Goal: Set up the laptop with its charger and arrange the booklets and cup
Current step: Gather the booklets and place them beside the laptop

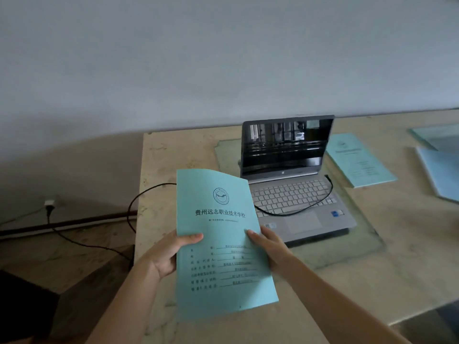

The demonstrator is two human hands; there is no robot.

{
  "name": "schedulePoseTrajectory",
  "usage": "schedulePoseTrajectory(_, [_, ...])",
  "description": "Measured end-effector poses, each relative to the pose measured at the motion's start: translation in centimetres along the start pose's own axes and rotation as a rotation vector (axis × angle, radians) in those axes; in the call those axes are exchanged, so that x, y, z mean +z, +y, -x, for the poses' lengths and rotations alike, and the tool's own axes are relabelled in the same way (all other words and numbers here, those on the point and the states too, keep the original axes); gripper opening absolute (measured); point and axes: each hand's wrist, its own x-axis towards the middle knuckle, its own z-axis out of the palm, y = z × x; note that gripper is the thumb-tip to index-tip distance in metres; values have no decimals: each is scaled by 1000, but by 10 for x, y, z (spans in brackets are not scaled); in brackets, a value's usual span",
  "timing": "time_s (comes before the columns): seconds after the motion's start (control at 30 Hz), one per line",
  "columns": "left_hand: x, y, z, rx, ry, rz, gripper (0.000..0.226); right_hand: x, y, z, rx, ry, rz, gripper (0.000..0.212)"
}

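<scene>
Booklet (221,244) gripped by left hand (167,255) and right hand (270,249) hides a laptop (301,194) corner and, seemingly, some cable (304,210).

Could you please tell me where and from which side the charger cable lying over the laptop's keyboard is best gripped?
Probably pinch the charger cable just behind its free plug end, coming from above on the laptop's right side. That end lies loose beside the keyboard's far right corner, clear of the screen; the rest loops flat over that keyboard.
</scene>
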Motion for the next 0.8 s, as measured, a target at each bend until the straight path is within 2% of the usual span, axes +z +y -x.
schedulePoseTrajectory(0.33, [182, -63, -57, -115, -49, -156, 35, -187, 10, 91, -117, 323, -60, 32])
schedulePoseTrajectory(0.47, [255, -109, -83, -169, -65, -134, 23, -267, 23, 124, -144, 453, -21, 28])
schedulePoseTrajectory(0.57, [304, -140, -95, -212, -68, -122, 26, -316, 34, 148, -169, 554, 12, 24])
schedulePoseTrajectory(0.63, [330, -158, -98, -197, -50, -119, 28, -346, 41, 163, -182, 607, 52, 22])
schedulePoseTrajectory(0.8, [371, -185, -99, -233, -122, -199, 21, -400, 44, 188, -199, 666, 180, 21])
